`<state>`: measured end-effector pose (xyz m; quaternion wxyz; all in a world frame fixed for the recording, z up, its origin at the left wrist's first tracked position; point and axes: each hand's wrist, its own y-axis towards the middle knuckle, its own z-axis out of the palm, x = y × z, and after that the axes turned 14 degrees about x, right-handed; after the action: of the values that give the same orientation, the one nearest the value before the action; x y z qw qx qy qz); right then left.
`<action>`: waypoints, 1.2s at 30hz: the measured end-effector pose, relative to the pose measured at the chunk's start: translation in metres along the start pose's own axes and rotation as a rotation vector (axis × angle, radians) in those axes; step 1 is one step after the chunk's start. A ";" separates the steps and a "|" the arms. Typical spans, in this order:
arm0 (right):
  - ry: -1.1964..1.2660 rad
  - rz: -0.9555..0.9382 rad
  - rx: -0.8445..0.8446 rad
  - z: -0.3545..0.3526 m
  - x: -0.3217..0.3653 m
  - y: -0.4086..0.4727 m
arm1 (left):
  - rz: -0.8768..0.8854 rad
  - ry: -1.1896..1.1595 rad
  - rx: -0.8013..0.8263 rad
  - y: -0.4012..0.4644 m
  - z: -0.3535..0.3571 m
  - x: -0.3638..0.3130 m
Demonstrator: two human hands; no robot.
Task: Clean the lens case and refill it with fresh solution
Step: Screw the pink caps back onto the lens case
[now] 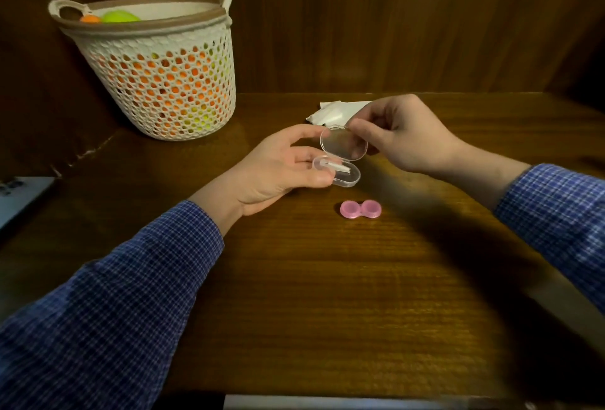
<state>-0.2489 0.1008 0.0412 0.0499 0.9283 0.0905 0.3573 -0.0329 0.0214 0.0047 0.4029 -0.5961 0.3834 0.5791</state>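
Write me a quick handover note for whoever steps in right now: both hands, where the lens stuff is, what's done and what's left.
Left hand: grips the base of the clear hinged box, held above the wooden table.
Right hand: pinches the box's lid, which stands open.
Inside the box: a small white applicator stick.
Pink lens case: on the table in front of the hands, both caps on, untouched.
White tissue packet: on the table behind the hands.
Done: the box is opened.
Left: open the case, clean it, refill it. No solution bottle is in view.

right hand (402,134) partly hides the white packet (330,111).
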 end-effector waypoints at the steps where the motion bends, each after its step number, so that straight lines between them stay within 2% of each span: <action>1: 0.059 0.020 -0.021 0.000 0.000 -0.001 | 0.004 0.000 -0.006 0.000 -0.001 0.000; 4: 0.234 0.084 -0.115 -0.002 -0.002 -0.007 | 0.018 0.008 -0.068 -0.001 -0.004 0.001; 6: 0.222 0.106 -0.115 -0.005 -0.008 -0.018 | 0.018 0.030 -0.115 -0.001 -0.007 0.003; 11: -0.005 0.148 0.230 -0.001 -0.020 -0.062 | -0.011 0.266 -0.169 0.001 -0.004 0.008; 14: -0.115 0.067 0.293 0.007 -0.016 -0.074 | -0.005 0.440 -0.188 0.004 -0.001 0.011; 18: -0.165 -0.018 0.278 0.016 -0.016 -0.073 | -0.021 0.615 -0.165 0.005 0.001 0.012; 23: -0.163 -0.044 0.253 0.018 -0.018 -0.073 | -0.057 0.716 -0.093 0.008 0.001 0.014; 32: 0.058 -0.004 0.181 0.009 -0.020 -0.072 | -0.110 0.755 -0.015 0.008 -0.006 0.012; 36: 0.085 -0.011 0.162 0.011 -0.019 -0.063 | -0.130 0.718 -0.012 0.005 -0.012 0.010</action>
<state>-0.2637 0.1579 0.0103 -0.0273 0.9127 0.1263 0.3877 -0.0328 0.0089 -0.0055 0.2749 -0.7869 0.4582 0.3085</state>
